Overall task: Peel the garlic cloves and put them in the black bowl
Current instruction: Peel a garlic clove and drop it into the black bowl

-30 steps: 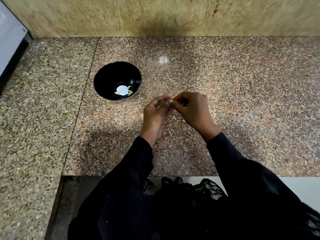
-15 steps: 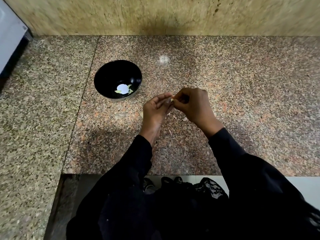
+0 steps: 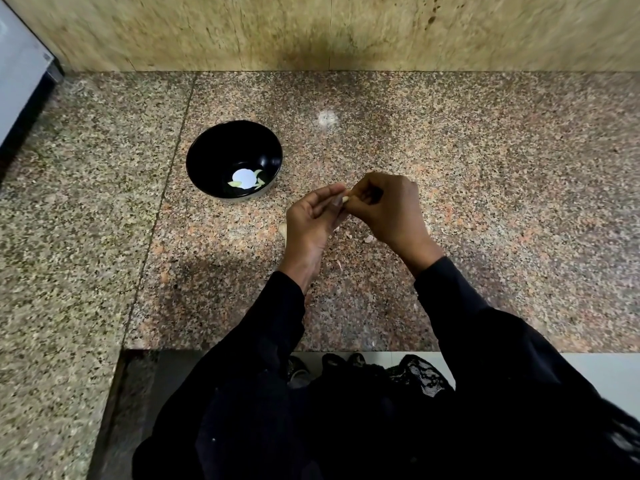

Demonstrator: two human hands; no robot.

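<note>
**Inspector:** Head view. State of the hands?

**Me:** My left hand (image 3: 311, 220) and right hand (image 3: 388, 206) are together above the worktop (image 3: 485, 168), both pinching one garlic clove (image 3: 345, 199) at the fingertips; only its pale tip shows.

**Inspector:** Destination?

**Me:** The black bowl (image 3: 214, 147) stands far-left of my hands, apart from them.

**Inspector:** Recommendation?

**Me:** I judge it best to hold the clove firm with the left hand and strip skin with the right, low over the worktop.
</note>
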